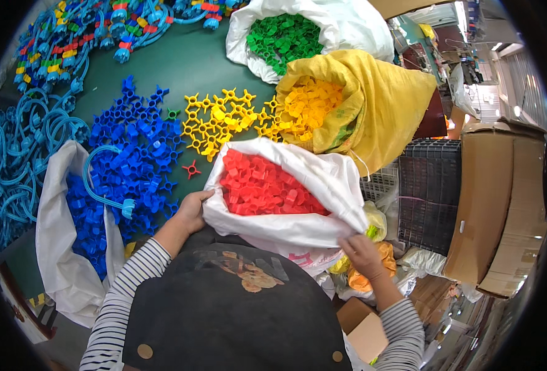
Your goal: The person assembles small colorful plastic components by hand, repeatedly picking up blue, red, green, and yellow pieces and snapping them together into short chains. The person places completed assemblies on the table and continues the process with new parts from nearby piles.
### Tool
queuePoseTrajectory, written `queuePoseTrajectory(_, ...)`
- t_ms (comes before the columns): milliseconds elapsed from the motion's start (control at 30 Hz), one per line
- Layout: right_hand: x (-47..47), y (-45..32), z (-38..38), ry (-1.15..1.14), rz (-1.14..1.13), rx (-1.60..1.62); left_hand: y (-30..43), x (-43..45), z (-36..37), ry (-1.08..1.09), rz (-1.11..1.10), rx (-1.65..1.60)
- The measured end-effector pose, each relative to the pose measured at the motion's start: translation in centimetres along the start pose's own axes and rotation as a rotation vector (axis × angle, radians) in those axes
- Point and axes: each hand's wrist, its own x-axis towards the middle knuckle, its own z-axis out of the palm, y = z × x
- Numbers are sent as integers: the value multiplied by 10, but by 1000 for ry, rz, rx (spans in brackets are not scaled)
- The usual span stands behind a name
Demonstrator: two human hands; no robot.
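Observation:
A white woven sack (283, 225) of red plastic star-shaped pieces (264, 185) lies open in front of me at the table's edge. My left hand (193, 211) grips its left rim, thumb on top. At the sack's right corner, my right hand (362, 255) is closed on the white fabric; its fingertips are slightly blurred. One loose red piece (191, 169) lies on the green table (162, 60), left of the sack. Beyond it are loose yellow pieces (218, 118), and a heap of blue pieces (134, 153) with a light-blue tube (88, 174) on top.
A yellow sack (385, 102) of yellow pieces and a white sack (352, 28) of green pieces stand behind. Another white sack (57, 232) holds blue pieces at left. Light-blue tube assemblies (18, 153) pile up far left. Black crates (429, 195) and cardboard (487, 199) stand right.

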Motion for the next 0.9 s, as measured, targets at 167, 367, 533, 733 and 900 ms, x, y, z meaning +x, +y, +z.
queuePoseTrajectory(167, -8, -38, 31, 507, 482, 336, 16, -36, 23, 461, 1272, 1724)
queuePoseTrajectory(367, 79, 3, 24, 288, 561, -155, -24, -42, 135, -649, 795, 1831)
queuePoseTrajectory(533, 142, 65, 46, 135, 797, 598, -59, -72, 151, -1281, 570, 1866)
queuePoseTrajectory(733, 142, 145, 74, 522, 1096, 2179, -58, -53, 146, -1135, 662, 2017)
queuePoseTrajectory(900, 147, 135, 67, 599, 1182, 1366, -63, -40, 138, -1112, 642, 2030)
